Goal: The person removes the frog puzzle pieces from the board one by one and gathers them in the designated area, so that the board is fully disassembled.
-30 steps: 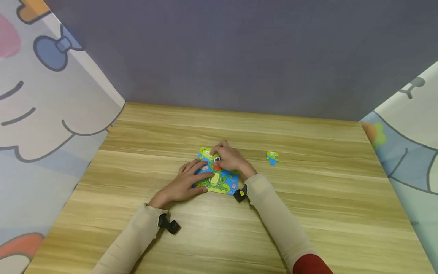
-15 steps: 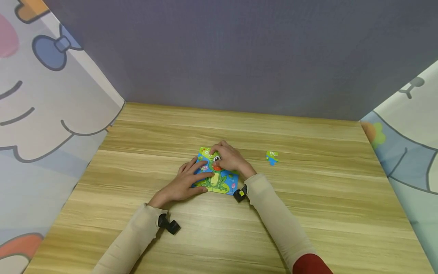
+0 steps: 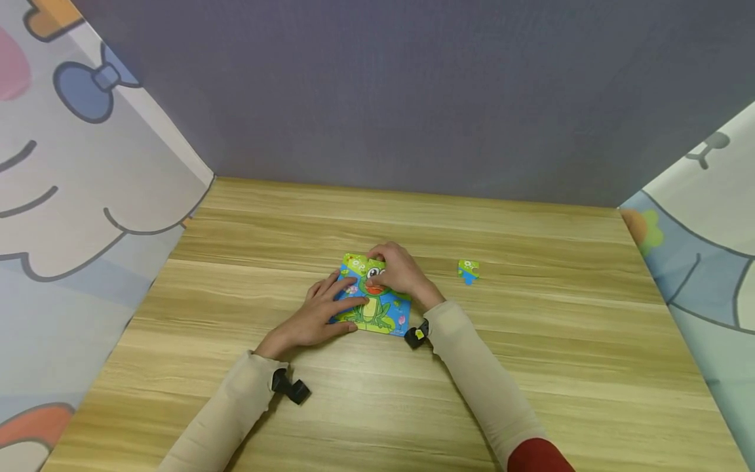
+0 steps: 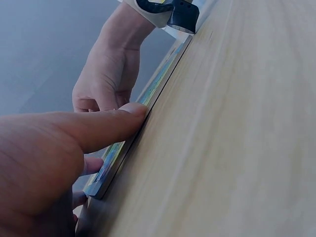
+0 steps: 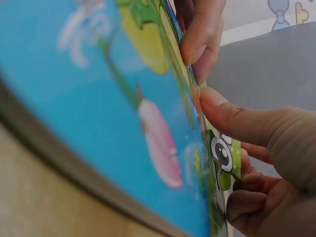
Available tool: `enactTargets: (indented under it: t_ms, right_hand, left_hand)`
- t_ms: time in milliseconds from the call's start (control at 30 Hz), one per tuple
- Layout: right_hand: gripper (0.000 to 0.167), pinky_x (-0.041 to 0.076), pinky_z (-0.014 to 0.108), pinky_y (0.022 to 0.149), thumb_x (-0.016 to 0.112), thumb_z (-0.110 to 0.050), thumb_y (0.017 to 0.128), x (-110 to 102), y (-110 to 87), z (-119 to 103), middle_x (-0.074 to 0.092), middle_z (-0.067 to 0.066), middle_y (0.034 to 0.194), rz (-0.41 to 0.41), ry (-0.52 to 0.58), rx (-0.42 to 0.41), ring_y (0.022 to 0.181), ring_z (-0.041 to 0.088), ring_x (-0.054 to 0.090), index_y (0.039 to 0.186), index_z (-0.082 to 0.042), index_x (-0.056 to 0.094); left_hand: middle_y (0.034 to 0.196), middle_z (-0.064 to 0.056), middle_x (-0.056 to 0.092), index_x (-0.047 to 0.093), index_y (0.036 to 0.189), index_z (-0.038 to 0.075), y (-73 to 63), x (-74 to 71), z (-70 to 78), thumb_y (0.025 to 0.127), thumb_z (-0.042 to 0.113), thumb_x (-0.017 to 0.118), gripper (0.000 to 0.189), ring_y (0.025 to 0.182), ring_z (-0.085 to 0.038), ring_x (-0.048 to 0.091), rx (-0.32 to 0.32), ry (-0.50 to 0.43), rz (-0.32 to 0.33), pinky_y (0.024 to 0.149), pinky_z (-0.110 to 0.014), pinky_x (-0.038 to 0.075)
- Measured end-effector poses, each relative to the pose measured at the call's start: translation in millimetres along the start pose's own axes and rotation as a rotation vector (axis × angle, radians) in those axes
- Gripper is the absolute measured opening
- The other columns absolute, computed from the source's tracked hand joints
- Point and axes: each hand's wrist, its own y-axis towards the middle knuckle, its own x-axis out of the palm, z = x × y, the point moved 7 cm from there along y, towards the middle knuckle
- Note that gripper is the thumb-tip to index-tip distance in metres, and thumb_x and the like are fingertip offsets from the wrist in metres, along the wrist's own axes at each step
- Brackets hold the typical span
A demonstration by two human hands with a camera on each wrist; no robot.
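A frog jigsaw puzzle (image 3: 377, 314), blue and green, lies on the table in the head view. My left hand (image 3: 315, 318) rests on its left side with fingers spread, and the left thumb (image 4: 129, 112) lies along the puzzle's near edge in the left wrist view. At the frog's head, my right hand (image 3: 402, 270) pinches a puzzle piece (image 5: 224, 154) printed with an eye. That piece stands slightly tilted from the rest of the puzzle in the right wrist view, the right thumb (image 5: 237, 116) at the frog's mouth and the other fingers curled behind the piece.
A loose green and blue puzzle piece (image 3: 468, 271) lies on the wooden table (image 3: 560, 328) to the right of the puzzle. A dark grey partition (image 3: 413, 98) rises behind the table, and cartoon-printed panels (image 3: 88, 262) flank it.
My right hand's fingers have drawn slightly to the right at the frog's head, and more of its eyes shows. The left hand has stayed in place.
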Motion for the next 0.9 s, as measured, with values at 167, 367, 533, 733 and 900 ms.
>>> enactTargets:
  t_ms: [167,367,533,733,900]
  right_hand:
    - [0.047,0.050,0.041,0.088,0.087,-0.023,0.078,-3.6,-1.4,-0.5,0.064,0.008,0.110,0.047,-0.012,-0.033,0.100,0.024,0.057,0.120,-0.011,0.070]
    - [0.040,0.051,0.042,0.090,0.076,-0.023,0.090,-5.1,-8.4,-3.1,0.066,0.009,0.118,0.018,-0.028,-0.107,0.104,0.024,0.060,0.128,-0.013,0.068]
    - [0.039,0.049,0.037,0.084,0.062,-0.009,0.098,-7.8,-12.9,-0.4,0.068,0.010,0.118,-0.005,-0.012,-0.152,0.091,0.021,0.057,0.137,-0.016,0.063]
    - [0.034,0.046,0.029,0.073,0.061,-0.006,0.098,-13.8,-14.5,7.0,0.071,0.012,0.112,0.016,0.134,-0.143,0.076,0.015,0.053,0.132,-0.009,0.063]
    - [0.019,0.049,0.026,0.071,0.063,-0.011,0.098,-22.2,-19.2,17.6,0.069,0.014,0.101,0.077,0.305,-0.052,0.081,0.017,0.060,0.116,-0.005,0.065]
  left_hand:
    - [0.163,-0.017,0.030,0.056,0.143,0.020,-0.3,0.5,-1.0,0.094,0.031,0.070,0.052,0.154,-0.050,0.005,-0.002,0.007,0.001,0.115,-0.069,0.012]
    - [0.163,-0.017,0.029,0.056,0.143,0.021,0.2,0.5,-0.8,0.094,0.031,0.069,0.052,0.154,-0.051,0.005,-0.005,0.008,-0.001,0.115,-0.070,0.012]
    - [0.163,-0.017,0.030,0.056,0.143,0.020,0.3,-1.3,-0.3,0.094,0.030,0.069,0.052,0.154,-0.051,0.004,-0.010,-0.001,0.001,0.115,-0.070,0.012]
    - [0.162,-0.018,0.031,0.057,0.142,0.020,0.0,-2.5,1.7,0.093,0.029,0.070,0.052,0.154,-0.052,0.006,-0.002,-0.002,0.009,0.114,-0.070,0.012]
    - [0.162,-0.017,0.031,0.057,0.142,0.020,-0.7,-1.8,2.2,0.093,0.029,0.071,0.052,0.154,-0.052,0.006,0.000,-0.001,0.015,0.114,-0.071,0.012]
